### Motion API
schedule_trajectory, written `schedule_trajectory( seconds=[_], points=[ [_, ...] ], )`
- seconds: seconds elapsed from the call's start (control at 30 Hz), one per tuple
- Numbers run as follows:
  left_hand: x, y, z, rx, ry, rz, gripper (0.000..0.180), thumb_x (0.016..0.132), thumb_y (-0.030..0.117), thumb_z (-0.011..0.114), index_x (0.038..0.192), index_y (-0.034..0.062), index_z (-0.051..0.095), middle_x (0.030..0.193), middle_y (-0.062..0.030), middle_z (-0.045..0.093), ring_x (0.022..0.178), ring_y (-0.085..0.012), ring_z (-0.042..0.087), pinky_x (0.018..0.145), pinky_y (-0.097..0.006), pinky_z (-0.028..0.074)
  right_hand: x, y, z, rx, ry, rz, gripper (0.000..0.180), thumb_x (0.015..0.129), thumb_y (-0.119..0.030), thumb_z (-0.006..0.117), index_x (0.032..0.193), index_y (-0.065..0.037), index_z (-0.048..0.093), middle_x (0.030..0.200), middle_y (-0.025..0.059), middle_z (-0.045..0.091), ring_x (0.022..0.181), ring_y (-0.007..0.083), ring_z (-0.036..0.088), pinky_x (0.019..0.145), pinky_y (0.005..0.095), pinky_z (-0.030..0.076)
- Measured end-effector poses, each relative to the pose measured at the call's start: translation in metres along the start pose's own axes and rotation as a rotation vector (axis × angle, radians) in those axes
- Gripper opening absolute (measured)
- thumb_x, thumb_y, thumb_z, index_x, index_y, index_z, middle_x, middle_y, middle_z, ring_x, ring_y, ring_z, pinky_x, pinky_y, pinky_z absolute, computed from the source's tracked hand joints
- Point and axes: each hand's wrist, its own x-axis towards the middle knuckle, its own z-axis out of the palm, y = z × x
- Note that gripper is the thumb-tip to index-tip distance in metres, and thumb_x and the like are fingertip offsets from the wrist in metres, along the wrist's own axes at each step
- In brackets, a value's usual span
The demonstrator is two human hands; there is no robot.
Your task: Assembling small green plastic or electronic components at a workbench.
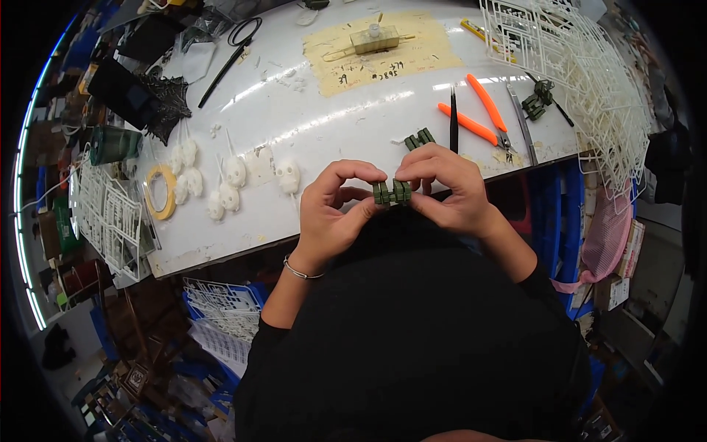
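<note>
Between both hands, just over the near edge of the white table, is a small dark green blocky plastic model part. My left hand pinches its left side with thumb and forefinger. On the other side, my right hand grips it with thumb and fingertips. A similar green part lies on the table right behind my right hand. Black tweezers and orange-handled nippers rest beyond that hand, beside a slim metal tool.
White plastic sprue frames pile up at the right, with a dark green model piece beside them. White skull-shaped pieces and a tape roll lie left. A yellowish sheet bears a small block. Below stand blue bins.
</note>
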Motion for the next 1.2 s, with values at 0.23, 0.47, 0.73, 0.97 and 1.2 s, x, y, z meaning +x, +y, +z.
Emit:
schedule_trajectory(
  seconds=[0.23, 0.47, 0.73, 0.97, 1.2],
  points=[
    [0.002, 0.008, 0.001, 0.008, 0.014, -0.024, 0.031, 0.076, -0.006, 0.068, 0.104, 0.0044, 0.059, 0.102, -0.007, 0.064, 0.09, -0.0154, 0.062, 0.079, -0.027, 0.051, 0.003, -0.003, -0.003, 0.023, -0.005, -0.005, 0.032, 0.068, 0.01, 0.066, 0.096, -0.005, 0.065, 0.097, 0.0064, 0.065, 0.07, 0.0119, 0.055, 0.052, 0.0199, 0.043],
    [0.003, 0.005, 0.0, 0.036, -0.005, -0.03, 0.032, 0.077, -0.004, 0.071, 0.104, 0.0018, 0.055, 0.105, -0.012, 0.06, 0.092, -0.0188, 0.06, 0.078, -0.027, 0.053, 0.002, 0.001, -0.003, 0.037, -0.008, 0.005, 0.033, 0.068, 0.011, 0.066, 0.097, -0.004, 0.065, 0.098, 0.0069, 0.066, 0.07, 0.0124, 0.056, 0.051, 0.0201, 0.044],
    [0.003, 0.001, 0.001, 0.038, -0.002, -0.035, 0.034, 0.077, -0.004, 0.072, 0.105, 0.0018, 0.054, 0.105, -0.012, 0.06, 0.091, -0.0187, 0.061, 0.078, -0.028, 0.053, 0.0, 0.005, -0.004, 0.054, -0.01, 0.019, 0.033, 0.068, 0.011, 0.066, 0.097, -0.004, 0.065, 0.098, 0.0069, 0.066, 0.068, 0.0121, 0.055, 0.051, 0.02, 0.043],
    [0.004, -0.001, -0.001, 0.041, -0.002, -0.024, 0.035, 0.077, -0.004, 0.072, 0.106, 0.002, 0.054, 0.105, -0.0121, 0.06, 0.091, -0.0186, 0.061, 0.077, -0.027, 0.053, 0.001, 0.007, -0.002, 0.057, -0.008, 0.021, 0.033, 0.068, 0.011, 0.066, 0.097, -0.004, 0.065, 0.098, 0.0069, 0.065, 0.068, 0.0119, 0.054, 0.05, 0.0198, 0.043],
    [0.009, 0.006, 0.008, 0.23, 0.105, 0.191, 0.032, 0.077, -0.003, 0.072, 0.105, 0.0032, 0.058, 0.102, -0.009, 0.063, 0.09, -0.0165, 0.062, 0.079, -0.026, 0.052, 0.006, 0.0, -0.002, -0.082, 0.008, -0.022, 0.031, 0.067, 0.007, 0.069, 0.096, -0.004, 0.065, 0.091, 0.0058, 0.061, 0.066, 0.0121, 0.052, 0.052, 0.021, 0.04]
  ],
)
